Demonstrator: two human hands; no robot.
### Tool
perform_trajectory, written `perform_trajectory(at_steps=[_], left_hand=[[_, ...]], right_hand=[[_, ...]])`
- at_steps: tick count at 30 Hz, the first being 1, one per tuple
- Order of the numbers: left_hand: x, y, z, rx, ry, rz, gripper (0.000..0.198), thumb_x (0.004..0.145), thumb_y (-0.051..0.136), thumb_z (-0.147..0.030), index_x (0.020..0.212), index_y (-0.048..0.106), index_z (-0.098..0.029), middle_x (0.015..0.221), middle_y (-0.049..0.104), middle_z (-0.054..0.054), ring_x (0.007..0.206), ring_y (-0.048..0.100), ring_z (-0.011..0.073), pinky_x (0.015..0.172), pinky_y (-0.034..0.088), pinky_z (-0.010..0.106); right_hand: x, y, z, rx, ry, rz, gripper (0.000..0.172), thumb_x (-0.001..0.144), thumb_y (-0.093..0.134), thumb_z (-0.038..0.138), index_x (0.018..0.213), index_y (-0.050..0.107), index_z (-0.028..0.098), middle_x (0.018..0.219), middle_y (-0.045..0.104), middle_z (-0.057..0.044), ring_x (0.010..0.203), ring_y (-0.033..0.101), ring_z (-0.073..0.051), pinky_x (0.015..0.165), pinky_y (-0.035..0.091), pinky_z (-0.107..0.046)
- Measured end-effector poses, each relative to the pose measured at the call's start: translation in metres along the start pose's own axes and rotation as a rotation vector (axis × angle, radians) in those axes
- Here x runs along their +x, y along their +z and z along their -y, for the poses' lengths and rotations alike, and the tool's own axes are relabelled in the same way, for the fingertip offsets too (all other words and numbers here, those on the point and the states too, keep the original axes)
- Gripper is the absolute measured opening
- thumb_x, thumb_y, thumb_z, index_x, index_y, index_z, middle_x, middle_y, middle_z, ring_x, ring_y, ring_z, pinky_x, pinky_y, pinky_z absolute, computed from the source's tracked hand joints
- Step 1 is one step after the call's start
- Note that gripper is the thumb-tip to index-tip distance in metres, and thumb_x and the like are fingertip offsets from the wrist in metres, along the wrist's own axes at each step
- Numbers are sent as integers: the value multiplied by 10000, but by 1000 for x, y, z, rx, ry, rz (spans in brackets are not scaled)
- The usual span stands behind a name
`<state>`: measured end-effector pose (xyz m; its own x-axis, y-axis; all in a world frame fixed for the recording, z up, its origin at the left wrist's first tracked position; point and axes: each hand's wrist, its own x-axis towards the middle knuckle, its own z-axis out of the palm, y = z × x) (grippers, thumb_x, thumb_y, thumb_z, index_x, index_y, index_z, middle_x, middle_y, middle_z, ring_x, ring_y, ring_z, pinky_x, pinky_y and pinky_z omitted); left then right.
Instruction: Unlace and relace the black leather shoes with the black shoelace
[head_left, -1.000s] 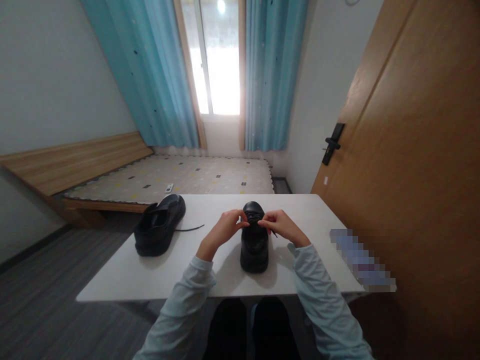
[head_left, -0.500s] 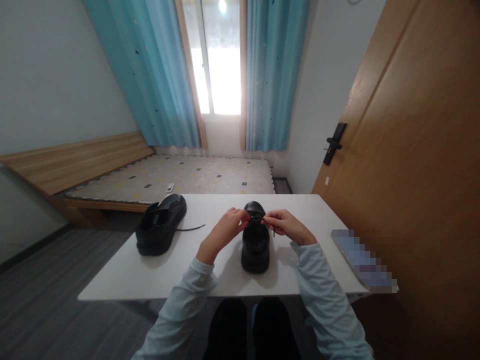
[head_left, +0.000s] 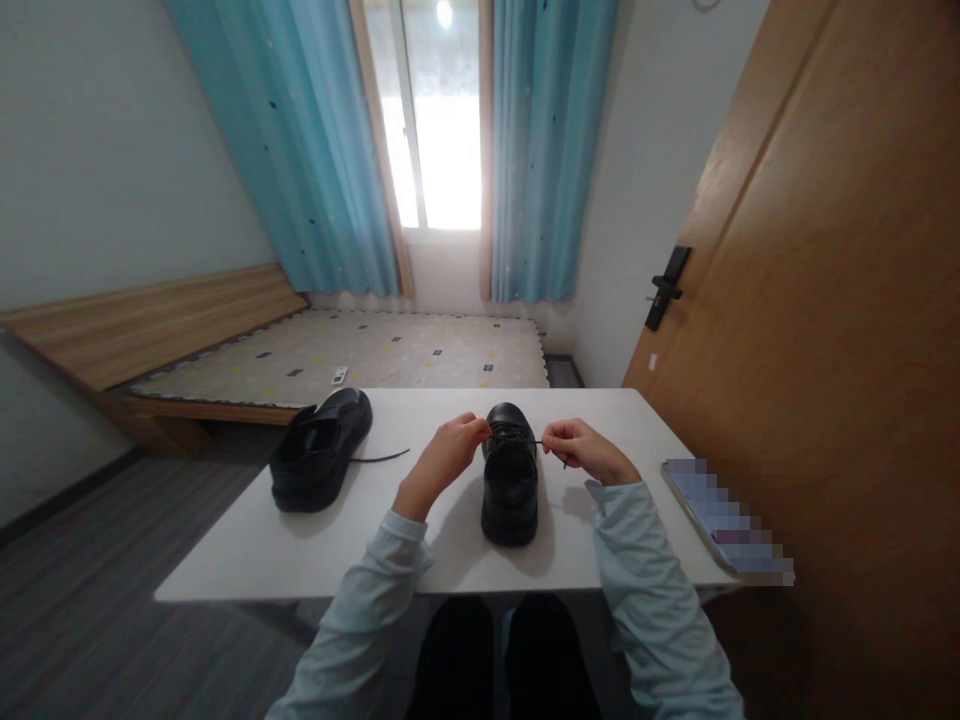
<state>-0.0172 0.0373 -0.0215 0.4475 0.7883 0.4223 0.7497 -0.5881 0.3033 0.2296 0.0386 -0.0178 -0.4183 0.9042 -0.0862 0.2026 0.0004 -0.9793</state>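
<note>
Fingers (head_left: 551, 440) of the right hand (head_left: 592, 455) are pinched together on a black lace (head_left: 538, 442), just beside the right side of the near shoe (head_left: 510, 510). Since the earlier views this hand has drawn off to the right: it was over the laced part, and now a short, straight run of lace spans the gap between shoe and fingertips, with a dark end hanging below the hand. That suggests the slack on this side is mostly taken up, though how firmly it is pulled cannot be told.

On the other side, the left hand (head_left: 452, 450) bends in from the left, its fingers nearly together and touching the left edge of the laced part. Whether they grip a lace or only steady the shoe cannot be told. The shoe stands upright on the white surface (head_left: 600, 405), toe far, heel near, the lace rows across its top in view between the hands.

Well apart to the left stands the other shoe (head_left: 307, 490), toe turned far and right, its own lace (head_left: 379, 459) trailing rightward over the surface. Near the right edge lies a flat, bluish item (head_left: 720, 520), too blurred to name. Farther off is a bed (head_left: 405, 350), with a window (head_left: 450, 150) behind it.
</note>
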Motion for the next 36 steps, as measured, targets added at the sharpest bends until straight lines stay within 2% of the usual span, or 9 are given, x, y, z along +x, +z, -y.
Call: perform_trajectory(at_steps=[5,10,16,19,23,26,30,36], left_hand=[[-1,0,4,-27,-6,2,196,890,474,-118,890,666,-157,842,630,55,735,607,130,715,479,243],[-1,1,4,-38,33,-1,193,898,473,-129,919,662,-160,861,624,55,727,600,133,700,481,249],[-1,-5,-3,-42,38,20,186,894,498,-153,968,667,-175,918,634,60,775,626,146,738,492,258],[-1,-8,-7,-19,39,57,210,880,495,-118,995,662,-173,953,638,69,823,636,161,766,492,270],[-3,-10,-10,31,48,63,226,882,480,-118,1039,626,-188,959,633,56,816,633,162,747,487,267],[-5,-11,-11,98,70,66,195,878,493,-130,984,635,-211,919,622,34,755,617,144,697,476,250],[-7,-12,-9,165,145,72,187,857,523,-93,879,675,-200,953,624,40,786,611,140,719,474,249],[-2,-9,-7,286,196,25,216,853,551,-88,980,686,-198,1004,651,82,879,574,195,772,458,320]], right_hand=[[-2,-3,1,1,-3,1,402,675,681,520,652,562,137,464,349,82,426,265,-41,411,124,-209],[-3,-3,3,104,34,36,394,677,703,502,688,585,126,497,383,70,439,261,-37,413,104,-210],[-4,-4,3,261,52,175,291,712,672,329,889,690,98,526,395,60,452,255,-35,418,91,-201],[-3,-1,2,279,66,191,303,688,639,256,935,718,98,538,437,43,450,263,-34,419,82,-205],[1,7,1,220,52,155,347,678,644,248,984,728,107,556,494,25,453,301,-37,423,94,-210],[4,15,1,172,2,87,395,700,636,283,1048,717,113,559,519,23,443,307,-37,427,117,-213],[7,23,2,119,-22,0,453,716,594,311,1106,698,105,503,475,45,422,296,-40,429,134,-215],[8,28,2,73,-49,-42,462,702,599,310,1108,701,111,473,418,66,416,276,-37,430,147,-209]])
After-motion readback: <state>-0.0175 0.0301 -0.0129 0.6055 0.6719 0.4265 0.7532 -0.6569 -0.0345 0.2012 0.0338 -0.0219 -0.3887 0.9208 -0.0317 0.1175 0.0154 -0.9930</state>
